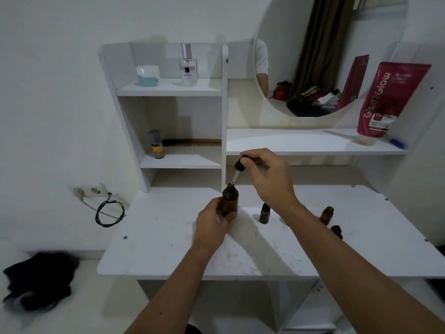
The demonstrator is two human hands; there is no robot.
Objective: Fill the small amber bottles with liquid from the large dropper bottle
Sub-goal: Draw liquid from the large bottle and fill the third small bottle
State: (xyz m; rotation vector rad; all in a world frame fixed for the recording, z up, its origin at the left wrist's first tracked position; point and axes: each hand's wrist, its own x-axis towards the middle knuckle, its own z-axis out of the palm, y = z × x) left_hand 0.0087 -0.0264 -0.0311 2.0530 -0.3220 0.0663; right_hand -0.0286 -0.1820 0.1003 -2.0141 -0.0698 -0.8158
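My left hand (213, 222) grips the large amber dropper bottle (230, 197) and holds it upright just above the white table (168, 237). My right hand (269, 174) pinches the black bulb of the dropper (238, 168); its glass tube points down at the large bottle's open mouth. To the right on the table stand a small amber bottle with a black cap (265, 213) and an open small amber bottle (326, 215). Another dark small bottle or cap (337, 231) sits beside my right forearm, partly hidden.
A white shelf unit (224, 112) rises behind the table with a jar (148, 75), a perfume bottle (188, 67), a small yellow-labelled bottle (156, 144) and a comb. A round mirror and a pink tube (387, 100) stand at right. Wall socket and cable hang left; dark cloth lies on the floor.
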